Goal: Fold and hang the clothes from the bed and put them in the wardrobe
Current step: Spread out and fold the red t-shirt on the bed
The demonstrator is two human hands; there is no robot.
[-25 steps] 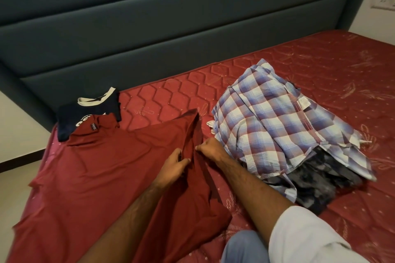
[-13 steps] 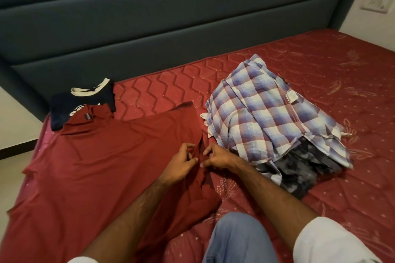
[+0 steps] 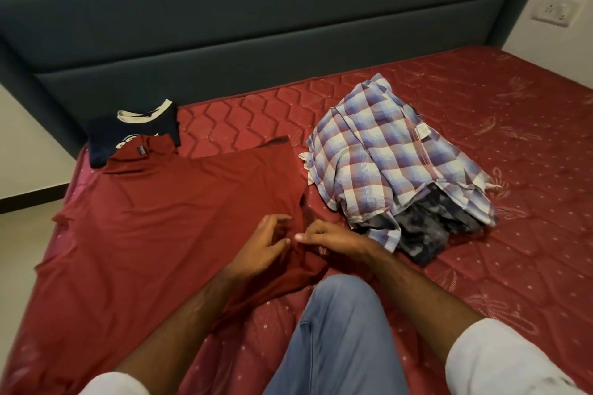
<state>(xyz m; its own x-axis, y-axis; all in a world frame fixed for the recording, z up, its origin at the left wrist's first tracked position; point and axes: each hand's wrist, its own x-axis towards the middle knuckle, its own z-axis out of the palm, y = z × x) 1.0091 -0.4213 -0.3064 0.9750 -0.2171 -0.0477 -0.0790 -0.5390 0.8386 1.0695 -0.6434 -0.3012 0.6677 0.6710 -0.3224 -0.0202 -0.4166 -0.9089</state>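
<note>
A dark red T-shirt [image 3: 167, 221] lies spread flat on the red mattress [image 3: 481, 266], its collar at the far left. My left hand [image 3: 261, 247] and my right hand [image 3: 324, 239] meet at the shirt's right edge near its bottom corner, and the fingers of both pinch the fabric there. A folded navy T-shirt [image 3: 134, 135] with a cream collar lies past the red shirt's neck. To the right sits a heap with a blue and red checked shirt [image 3: 391, 163] on top of a dark grey patterned garment [image 3: 426, 234].
A padded dark teal headboard [image 3: 256, 26] runs along the far side of the bed. A wall socket [image 3: 553, 11] is at the upper right. My knee in blue jeans [image 3: 340, 337] rests on the mattress near me. Bare floor [image 3: 29, 234] lies left of the bed.
Both hands have slid down the red shirt's right edge toward me, still on the fabric. The view has pulled back, and my knee has come into view.
</note>
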